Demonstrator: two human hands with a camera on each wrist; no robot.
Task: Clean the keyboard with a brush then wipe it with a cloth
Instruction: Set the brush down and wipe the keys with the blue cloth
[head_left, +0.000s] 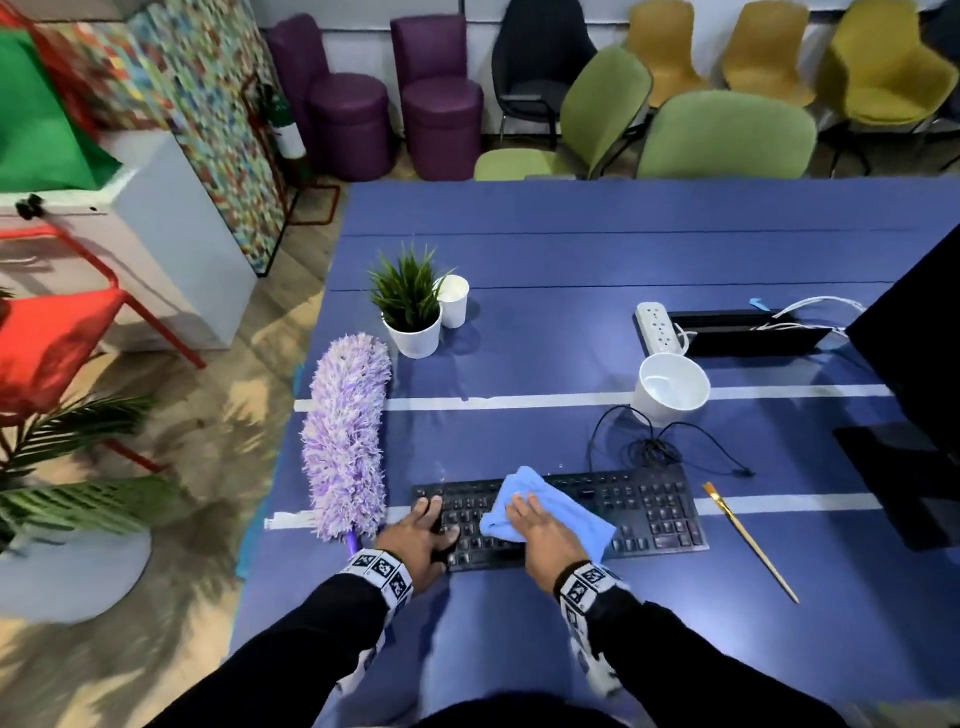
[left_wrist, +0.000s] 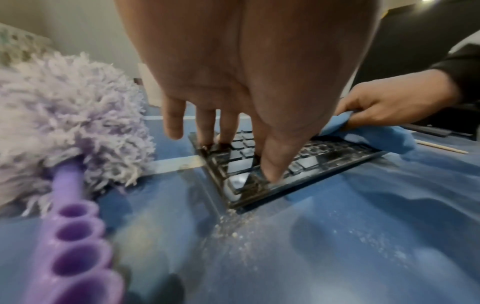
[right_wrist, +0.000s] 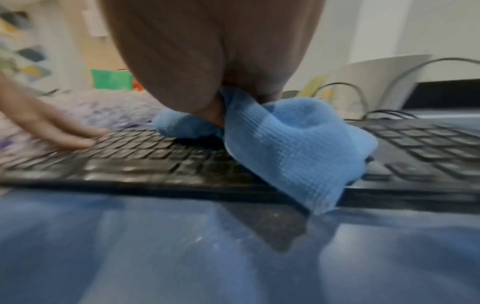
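A black keyboard (head_left: 649, 512) (left_wrist: 241, 152) (right_wrist: 145, 162) lies near the front edge of the blue table (head_left: 571, 260). My left hand (head_left: 439, 514) (left_wrist: 233, 156) presses its spread, straight fingers on the keyboard's left end. My right hand (head_left: 540, 530) (right_wrist: 221, 102) holds a bunched blue cloth (head_left: 566, 512) (left_wrist: 389, 139) (right_wrist: 293, 144) down on the middle keys, with a fold caught at the thumb. A thin wooden-handled brush (head_left: 748, 540) lies on the table just right of the keyboard, untouched.
A purple fluffy duster (head_left: 345, 441) (left_wrist: 64, 113) lies left of the keyboard. Behind it stand a potted plant (head_left: 415, 312), a paper cup (head_left: 453, 301), a white bowl (head_left: 670, 387), a power strip (head_left: 657, 327) and a coiled cable (head_left: 649, 447). Crumbs (left_wrist: 233, 232) dot the table.
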